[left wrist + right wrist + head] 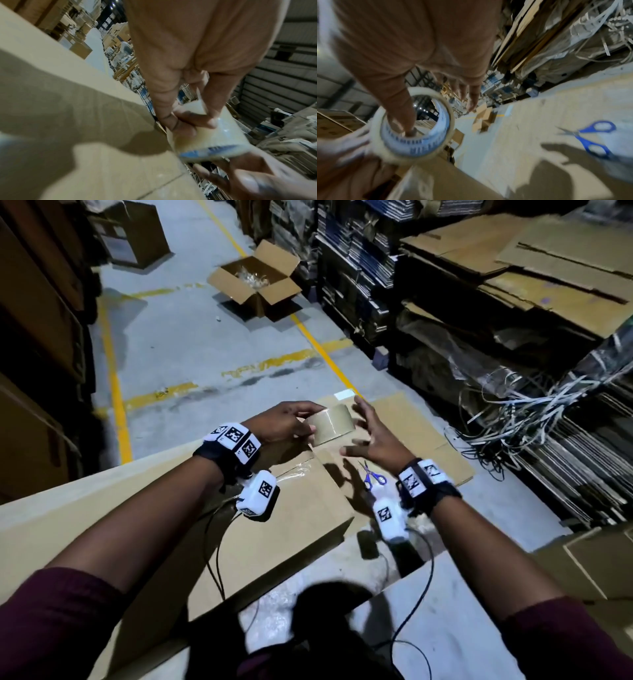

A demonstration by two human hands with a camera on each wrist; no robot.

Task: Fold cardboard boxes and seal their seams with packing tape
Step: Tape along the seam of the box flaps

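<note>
A roll of clear packing tape (334,424) with a blue-printed core is in the air over the far end of a brown cardboard box (291,508). My left hand (303,424) grips the roll by its left rim; in the left wrist view its fingers (185,121) pinch the roll (211,136). My right hand (368,429) is at the roll's right side with fingers spread and straight. In the right wrist view its thumb (402,115) pokes into the roll's core (419,150). A strip of clear tape (298,470) lies on the box's top.
Blue-handled scissors (371,475) lie on a flat cardboard sheet (428,440) right of the box. An open carton (255,282) stands on the floor ahead. Stacked flat cardboard (513,268) and tangled strapping (531,412) fill the right; tall boxes (34,337) line the left.
</note>
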